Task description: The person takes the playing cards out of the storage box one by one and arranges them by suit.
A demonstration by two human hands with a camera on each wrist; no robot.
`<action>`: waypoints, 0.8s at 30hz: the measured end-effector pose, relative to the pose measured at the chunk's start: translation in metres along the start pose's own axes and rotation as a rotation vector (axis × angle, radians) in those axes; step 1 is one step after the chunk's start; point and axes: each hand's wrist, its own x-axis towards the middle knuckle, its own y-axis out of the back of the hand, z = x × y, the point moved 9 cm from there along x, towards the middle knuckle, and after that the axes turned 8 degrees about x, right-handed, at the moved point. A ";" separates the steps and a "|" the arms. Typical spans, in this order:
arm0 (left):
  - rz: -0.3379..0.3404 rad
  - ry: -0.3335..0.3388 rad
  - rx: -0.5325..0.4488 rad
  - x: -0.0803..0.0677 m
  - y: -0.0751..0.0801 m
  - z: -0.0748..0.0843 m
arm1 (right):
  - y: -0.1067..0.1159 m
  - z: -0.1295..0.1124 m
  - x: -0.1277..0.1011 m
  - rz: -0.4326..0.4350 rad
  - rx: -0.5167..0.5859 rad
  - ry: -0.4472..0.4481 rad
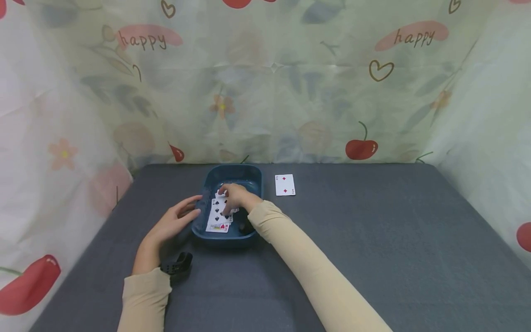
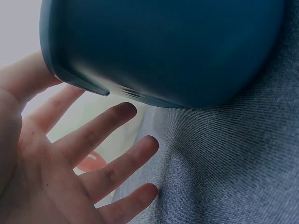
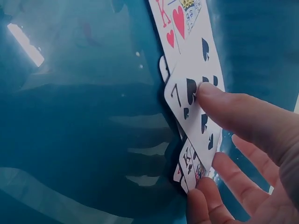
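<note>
Several playing cards lie overlapped, face up, in a dark blue plastic basin. My right hand reaches into the basin over them. In the right wrist view its thumb lies on the seven of spades, while curled fingertips meet the pile's lower edge beside a black king. A king of hearts shows above the seven. At the basin's left side rests my left hand, its fingers spread and loosely extended, one digit behind the rim in the left wrist view.
A two of diamonds lies face up on the dark grey cloth-covered table, right of the basin. A black strap sits at my left wrist. Patterned curtains enclose the back and sides.
</note>
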 end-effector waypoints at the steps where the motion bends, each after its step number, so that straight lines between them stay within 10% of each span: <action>1: 0.000 -0.002 0.001 0.000 0.000 0.000 | 0.000 0.000 0.000 0.001 -0.004 -0.002; 24: 0.005 0.002 0.011 0.002 0.000 0.000 | 0.034 -0.031 -0.010 0.067 0.282 0.217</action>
